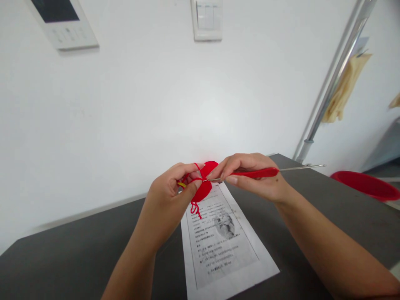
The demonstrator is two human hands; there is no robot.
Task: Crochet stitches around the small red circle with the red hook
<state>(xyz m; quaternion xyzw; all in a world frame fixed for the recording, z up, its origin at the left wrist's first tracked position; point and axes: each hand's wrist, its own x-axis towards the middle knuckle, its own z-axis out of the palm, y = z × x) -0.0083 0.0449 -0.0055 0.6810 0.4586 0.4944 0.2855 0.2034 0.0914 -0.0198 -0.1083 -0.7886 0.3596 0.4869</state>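
My right hand [253, 175] is closed round the red handle of a crochet hook [258, 173], which has a thin metal shaft at both ends. Its left tip touches a piece of red crochet work [203, 191], pinched between the thumb and fingers of my left hand [175, 187]. Red yarn [195, 208] runs over the left fingers and dangles in loops below them. Something small and yellow [181, 184] shows by the left fingers; I cannot make out what it is. Both hands are held above a printed sheet of paper [225, 258].
The sheet lies on a dark table [93, 246] against a white wall [131, 104]. A metal pole [337, 83] rises behind the table's right side, near a hanging yellowish cloth [346, 87]. Beyond the right edge is a red round object [365, 185]. A switch panel [208, 21] is overhead.
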